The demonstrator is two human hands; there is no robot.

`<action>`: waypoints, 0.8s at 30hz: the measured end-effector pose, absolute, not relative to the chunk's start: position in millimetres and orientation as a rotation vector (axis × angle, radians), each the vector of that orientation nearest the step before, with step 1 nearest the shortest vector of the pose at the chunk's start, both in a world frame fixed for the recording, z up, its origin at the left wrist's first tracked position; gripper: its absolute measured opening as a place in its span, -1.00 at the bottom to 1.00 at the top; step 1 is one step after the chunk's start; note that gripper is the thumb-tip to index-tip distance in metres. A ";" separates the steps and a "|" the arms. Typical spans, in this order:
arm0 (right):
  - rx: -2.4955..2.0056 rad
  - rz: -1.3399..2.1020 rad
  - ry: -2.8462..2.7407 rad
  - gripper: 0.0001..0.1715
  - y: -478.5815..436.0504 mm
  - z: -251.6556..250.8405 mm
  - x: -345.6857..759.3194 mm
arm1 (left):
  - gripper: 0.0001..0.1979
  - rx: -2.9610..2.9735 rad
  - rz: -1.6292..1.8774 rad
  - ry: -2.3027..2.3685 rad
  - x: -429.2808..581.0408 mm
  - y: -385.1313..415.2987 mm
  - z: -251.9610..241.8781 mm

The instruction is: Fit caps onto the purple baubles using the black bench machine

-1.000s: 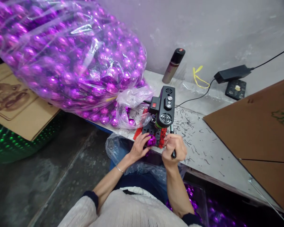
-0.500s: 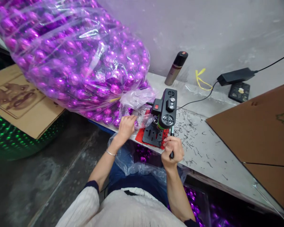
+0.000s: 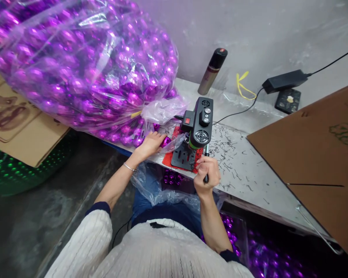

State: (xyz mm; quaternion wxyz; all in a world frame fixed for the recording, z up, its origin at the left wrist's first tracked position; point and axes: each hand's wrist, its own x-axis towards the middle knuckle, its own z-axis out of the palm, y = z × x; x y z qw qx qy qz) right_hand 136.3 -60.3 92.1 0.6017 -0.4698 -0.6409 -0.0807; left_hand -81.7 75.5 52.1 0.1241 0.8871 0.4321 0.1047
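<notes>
My right hand point(image 3: 207, 174) is wrapped round the black lever handle point(image 3: 206, 178) of a small black machine like a bench drill press point(image 3: 202, 120). The machine's slotted base plate point(image 3: 183, 157) lies on a red cloth point(image 3: 167, 159) at the table edge. To its left my left hand point(image 3: 151, 144) has its fingertips closed on a shiny purple faceted ball point(image 3: 165, 142), beside the bag's loose plastic. The large clear bag point(image 3: 98, 77) is full of similar purple balls. Its gathered neck point(image 3: 162, 111) lies just above my left hand.
Short dark bits point(image 3: 226, 150) litter the table point(image 3: 249, 185). A spray can point(image 3: 212, 71), yellow tie point(image 3: 243, 85) and power adapter point(image 3: 284, 81) are along the wall. A cardboard box point(image 3: 316, 154) stands right. More purple balls point(image 3: 234, 231) are below the table; cardboard point(image 3: 31, 135) covers green balls point(image 3: 23, 170) at left.
My left hand has shifted left, and the purple ball at its fingertips now shows more clearly. My right hand keeps hold of the lever handle. The whole view has shifted slightly.
</notes>
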 end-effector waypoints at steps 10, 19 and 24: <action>-1.089 -0.175 -1.489 -0.73 -60.6 92.9 135.9 | -0.41 2.140 0.657 1.190 -76.4 81.1 44.1; -1.102 -0.158 -1.457 -0.71 -58.8 110.2 137.4 | -0.48 0.903 1.183 0.947 -47.1 15.6 40.7; -1.136 -0.144 -1.444 -0.69 -54.2 128.9 139.5 | -0.38 0.904 1.177 1.029 -17.8 -13.0 14.1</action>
